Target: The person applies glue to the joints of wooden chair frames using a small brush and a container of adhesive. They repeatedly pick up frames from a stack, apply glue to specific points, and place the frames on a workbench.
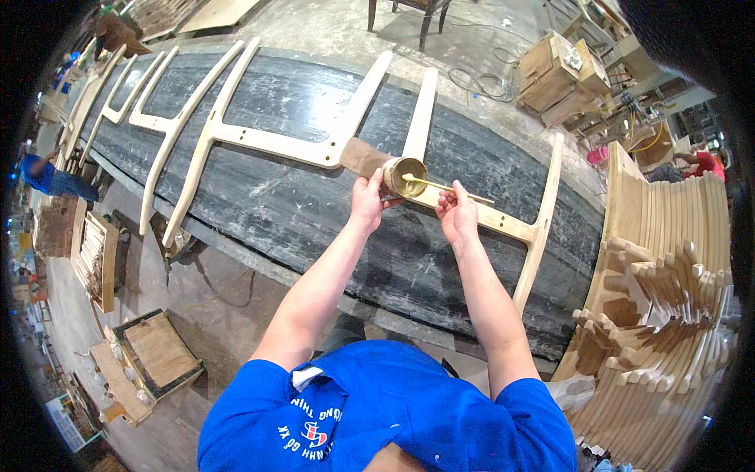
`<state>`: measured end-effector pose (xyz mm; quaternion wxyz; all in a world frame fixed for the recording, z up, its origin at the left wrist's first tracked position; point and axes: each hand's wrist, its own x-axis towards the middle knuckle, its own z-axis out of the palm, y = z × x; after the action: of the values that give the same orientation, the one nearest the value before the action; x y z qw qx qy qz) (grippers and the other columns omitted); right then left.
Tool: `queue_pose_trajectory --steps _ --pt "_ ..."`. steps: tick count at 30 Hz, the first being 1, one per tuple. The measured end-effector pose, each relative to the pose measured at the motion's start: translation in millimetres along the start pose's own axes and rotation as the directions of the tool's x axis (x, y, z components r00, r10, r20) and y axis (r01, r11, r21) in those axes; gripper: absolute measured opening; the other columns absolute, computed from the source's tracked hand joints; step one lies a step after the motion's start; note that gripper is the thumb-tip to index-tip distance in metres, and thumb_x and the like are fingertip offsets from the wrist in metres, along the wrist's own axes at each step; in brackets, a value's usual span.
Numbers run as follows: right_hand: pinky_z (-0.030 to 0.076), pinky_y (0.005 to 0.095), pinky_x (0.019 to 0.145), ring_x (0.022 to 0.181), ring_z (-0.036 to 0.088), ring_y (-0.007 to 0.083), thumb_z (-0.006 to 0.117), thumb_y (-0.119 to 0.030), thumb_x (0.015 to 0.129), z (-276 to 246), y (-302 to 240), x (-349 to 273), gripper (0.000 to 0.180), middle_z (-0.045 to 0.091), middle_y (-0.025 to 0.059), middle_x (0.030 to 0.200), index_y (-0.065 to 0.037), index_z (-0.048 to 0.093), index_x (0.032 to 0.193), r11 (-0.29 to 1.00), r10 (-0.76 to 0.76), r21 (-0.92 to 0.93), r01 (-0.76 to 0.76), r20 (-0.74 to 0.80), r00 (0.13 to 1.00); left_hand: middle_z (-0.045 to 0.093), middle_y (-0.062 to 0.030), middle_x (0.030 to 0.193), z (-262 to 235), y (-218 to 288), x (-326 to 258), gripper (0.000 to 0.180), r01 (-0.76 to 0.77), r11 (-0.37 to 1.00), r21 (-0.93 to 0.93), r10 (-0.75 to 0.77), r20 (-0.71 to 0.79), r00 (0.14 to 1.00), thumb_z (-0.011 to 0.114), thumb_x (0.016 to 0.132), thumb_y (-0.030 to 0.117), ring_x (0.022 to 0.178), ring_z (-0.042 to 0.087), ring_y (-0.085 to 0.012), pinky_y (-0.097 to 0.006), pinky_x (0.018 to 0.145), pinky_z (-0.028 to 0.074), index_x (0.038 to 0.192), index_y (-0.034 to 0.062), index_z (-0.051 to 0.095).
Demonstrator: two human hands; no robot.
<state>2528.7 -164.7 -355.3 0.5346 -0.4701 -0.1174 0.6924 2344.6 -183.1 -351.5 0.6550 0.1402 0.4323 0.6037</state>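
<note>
My left hand [368,203] grips a round can [409,167] from its left side, its mouth tilted toward me. Pale yellowish paste [410,187] coats the inside. Between the fingertips of my right hand [458,211] is a thin wooden stick [464,194], whose paste-covered end is inside the can. Both hands are above a pale wooden chair frame [503,224] on a dark, scuffed work surface [409,271]. A flat brown piece [363,156], whose kind I cannot make out, shows just left of the can.
More pale chair frames [271,144] lie leftward along the surface. Stacked curved wooden parts [676,236] stand at the right. Wooden boxes [550,77] are at the far right, a low wooden stand [161,354] at the lower left. People work nearby, one in blue [59,179].
</note>
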Motion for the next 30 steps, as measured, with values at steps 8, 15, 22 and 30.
queue_pose_trajectory --steps 8,15,22,30 --pt "0.047 0.0228 0.05 0.06 0.061 0.0135 0.057 -0.013 0.087 16.9 -41.1 18.2 0.014 0.061 0.0089 0.072 -0.005 0.048 0.081 0.802 -0.31 -0.413 0.431 0.329 0.892 0.058 -0.0083 0.099 -40.6 -19.0 13.4 0.024 -0.006 1.0 -0.002 0.006 -0.173 0.985 0.048 0.092 0.026 0.082 0.062 -0.0199 -0.04 0.057 0.057 0.103 0.0037 0.047" --pt "0.046 0.0231 0.052 0.058 0.06 0.0093 0.061 -0.015 0.084 22.4 -27.9 30.8 0.018 0.06 0.0043 0.063 -0.002 0.052 0.076 0.461 -0.331 -0.683 0.566 0.46 0.824 0.053 -0.0065 0.113 -89.4 -23.3 -1.7 0.025 -0.044 0.993 -0.112 0.023 -0.179 0.984 0.043 0.095 0.023 0.096 0.058 -0.0248 -0.05 0.067 0.055 0.117 0.0128 0.04" --pt "0.044 0.0289 0.051 0.053 0.056 0.014 0.062 -0.015 0.082 23.9 -16.2 38.1 0.019 0.057 0.0094 0.059 0.0 0.052 0.076 0.104 -0.305 -0.726 0.68 0.627 0.717 0.049 -0.0075 0.119 -101.6 -30.5 -14.5 0.028 -0.079 0.976 -0.203 0.041 -0.185 0.982 0.041 0.095 0.024 0.103 0.055 -0.0286 -0.054 0.072 0.053 0.122 0.0143 0.036" --pt "0.043 0.0306 0.053 0.055 0.055 0.02 0.062 -0.015 0.081 23.5 -6.2 46.1 0.017 0.055 0.0136 0.061 -0.001 0.053 0.077 0.091 -0.221 -0.711 0.698 0.669 0.71 0.048 -0.0108 0.118 -100.5 -30.8 -26.0 0.03 -0.059 0.984 -0.171 0.019 -0.229 0.973 0.04 0.095 0.024 0.101 0.056 -0.0275 -0.047 0.07 0.056 0.121 0.0102 0.035"
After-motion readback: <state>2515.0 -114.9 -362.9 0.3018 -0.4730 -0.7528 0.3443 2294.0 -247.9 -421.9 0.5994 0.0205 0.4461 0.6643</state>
